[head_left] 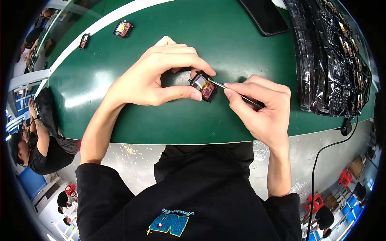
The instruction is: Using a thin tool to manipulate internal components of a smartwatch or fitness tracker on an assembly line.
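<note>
Left hand point(155, 72) half-curled, pinching black-cased circuit module point(204, 86); right hand point(265, 106) closed around slim metal-tipped tool point(251, 102), tip at module.

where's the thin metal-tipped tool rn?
In the head view, just right of centre: the tool is gripped in the right hand, its tip at the small black-framed unit held in the left hand.

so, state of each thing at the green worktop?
Small black-framed, red-board module: uncovered, pinched in left hand
Slim dark, metal-tipped tool: gripped in right hand, tip at module
Black-red module, upper left: loose, uncovered
Black-red module, far left: loose
Black rectangular phone: flat
Shiny black plastic trays: stacked
</note>
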The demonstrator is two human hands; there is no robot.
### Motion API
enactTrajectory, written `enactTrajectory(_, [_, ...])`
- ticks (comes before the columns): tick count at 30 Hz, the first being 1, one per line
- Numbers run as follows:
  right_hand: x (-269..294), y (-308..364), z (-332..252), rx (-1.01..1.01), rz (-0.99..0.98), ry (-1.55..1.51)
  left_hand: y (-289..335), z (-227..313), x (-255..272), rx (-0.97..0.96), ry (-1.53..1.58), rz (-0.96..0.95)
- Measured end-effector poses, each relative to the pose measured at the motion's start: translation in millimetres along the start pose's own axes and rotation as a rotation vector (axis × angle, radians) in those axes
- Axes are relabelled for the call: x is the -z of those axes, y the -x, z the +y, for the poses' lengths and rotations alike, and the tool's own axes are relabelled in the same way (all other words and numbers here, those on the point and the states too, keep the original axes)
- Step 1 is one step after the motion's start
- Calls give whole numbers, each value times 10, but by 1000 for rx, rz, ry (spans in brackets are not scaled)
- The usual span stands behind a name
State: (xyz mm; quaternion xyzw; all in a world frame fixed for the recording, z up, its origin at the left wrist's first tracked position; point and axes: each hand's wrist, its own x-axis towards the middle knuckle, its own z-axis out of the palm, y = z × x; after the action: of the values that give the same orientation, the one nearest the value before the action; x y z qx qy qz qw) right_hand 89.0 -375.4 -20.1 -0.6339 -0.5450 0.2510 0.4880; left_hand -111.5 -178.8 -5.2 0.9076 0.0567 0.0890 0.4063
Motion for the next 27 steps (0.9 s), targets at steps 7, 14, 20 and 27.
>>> enactTrajectory(7, [-16,39,1,41,8,31,-3,15,-23,-34,-5,13])
enactTrajectory(14, [-35,39,4,75,34,17,-11,16,7,-37,-26,2])
enactTrajectory(20, [40,46,3,28,213,-57,-112,131,-14,4,-56,38])
enactTrajectory(27, [21,48,31,34,323,-204,-80,184,-98,-68,-242,61])
